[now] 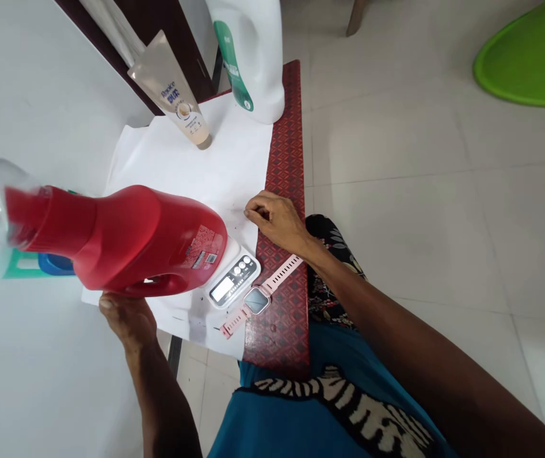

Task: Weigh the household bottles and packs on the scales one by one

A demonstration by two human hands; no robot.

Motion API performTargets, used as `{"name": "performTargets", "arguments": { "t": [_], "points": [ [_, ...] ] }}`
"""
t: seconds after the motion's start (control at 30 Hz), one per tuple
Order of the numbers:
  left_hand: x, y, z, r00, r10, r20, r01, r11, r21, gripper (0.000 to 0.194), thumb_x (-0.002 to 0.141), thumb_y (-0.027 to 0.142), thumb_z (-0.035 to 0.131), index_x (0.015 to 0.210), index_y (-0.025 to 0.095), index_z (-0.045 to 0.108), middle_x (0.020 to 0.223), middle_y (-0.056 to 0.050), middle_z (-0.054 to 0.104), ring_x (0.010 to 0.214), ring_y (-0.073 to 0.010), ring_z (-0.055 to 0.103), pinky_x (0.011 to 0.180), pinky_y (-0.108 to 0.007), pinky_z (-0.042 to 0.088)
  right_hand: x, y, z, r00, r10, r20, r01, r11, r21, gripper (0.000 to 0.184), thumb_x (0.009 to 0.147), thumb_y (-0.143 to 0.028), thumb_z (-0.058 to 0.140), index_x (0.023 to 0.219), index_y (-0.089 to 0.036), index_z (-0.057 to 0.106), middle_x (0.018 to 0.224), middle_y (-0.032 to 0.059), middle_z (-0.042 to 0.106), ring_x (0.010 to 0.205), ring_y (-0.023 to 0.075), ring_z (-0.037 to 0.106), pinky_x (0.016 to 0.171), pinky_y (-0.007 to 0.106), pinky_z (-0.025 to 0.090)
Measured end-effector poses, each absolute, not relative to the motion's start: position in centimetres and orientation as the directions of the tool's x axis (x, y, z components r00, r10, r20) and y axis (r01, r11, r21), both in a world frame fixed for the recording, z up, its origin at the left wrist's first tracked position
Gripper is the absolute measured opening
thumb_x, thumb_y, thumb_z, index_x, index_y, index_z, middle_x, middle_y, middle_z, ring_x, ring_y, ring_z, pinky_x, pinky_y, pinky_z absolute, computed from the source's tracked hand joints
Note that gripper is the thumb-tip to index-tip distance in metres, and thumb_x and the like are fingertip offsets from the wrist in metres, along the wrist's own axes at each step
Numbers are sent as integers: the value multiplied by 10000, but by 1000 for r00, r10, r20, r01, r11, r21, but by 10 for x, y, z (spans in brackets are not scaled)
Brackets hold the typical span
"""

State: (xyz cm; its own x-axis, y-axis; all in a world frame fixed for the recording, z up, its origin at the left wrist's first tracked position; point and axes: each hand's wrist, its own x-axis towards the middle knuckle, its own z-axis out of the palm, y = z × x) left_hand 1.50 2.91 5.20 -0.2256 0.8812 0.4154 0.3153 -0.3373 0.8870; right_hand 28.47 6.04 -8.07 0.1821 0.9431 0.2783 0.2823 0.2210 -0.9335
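Note:
A large red detergent bottle stands on a small white kitchen scale, its capped top towards the camera. My left hand is against the bottle's handle side; its fingers are hidden behind the bottle, so I cannot tell whether they grip it. My right hand rests at the edge of the white sheet, fingers curled in and seemingly holding nothing. A smartwatch with a pink strap lies just beside the scale. The scale's display is lit, but too washed out to read.
A Rejoice tube stands on its cap at the back of the sheet, beside a white bottle with a green label. The table's red patterned edge shows on the right. Behind the red bottle is a partly hidden teal-and-blue item. A green stool stands on the floor.

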Motion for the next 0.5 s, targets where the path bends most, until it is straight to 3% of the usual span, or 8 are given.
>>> {"name": "performTargets", "arguments": {
  "t": [0.13,0.27,0.37,0.5],
  "points": [
    [4,27,50,-304,855,420,315,-326,891,564,813,902,619,784,348,718,828,-44,718,927,-348,720,732,-485,581,286,59,-79,185,946,268,286,209,-935,171,956,-220,640,790,-222,681,911,42,709,780,177,626,787,346,504],
    [14,22,49,-290,856,428,299,-343,890,631,708,915,729,690,286,687,706,-42,670,746,-289,673,670,-434,565,286,57,-79,180,948,263,297,203,-933,160,953,-234,641,809,-221,710,924,54,722,793,190,654,783,353,513],
    [29,23,45,-261,865,428,252,-367,895,681,705,817,829,570,225,519,517,12,473,493,-157,468,510,-321,443,286,57,-80,179,942,282,314,217,-924,158,959,-261,646,829,-229,730,918,58,734,793,201,672,760,356,522],
    [40,31,41,-325,822,468,204,-422,883,844,640,819,878,544,221,290,469,86,229,417,-54,211,405,-232,232,286,57,-82,181,940,288,328,219,-919,146,953,-283,655,841,-237,738,928,59,754,769,206,684,720,353,534]
  ]
}}
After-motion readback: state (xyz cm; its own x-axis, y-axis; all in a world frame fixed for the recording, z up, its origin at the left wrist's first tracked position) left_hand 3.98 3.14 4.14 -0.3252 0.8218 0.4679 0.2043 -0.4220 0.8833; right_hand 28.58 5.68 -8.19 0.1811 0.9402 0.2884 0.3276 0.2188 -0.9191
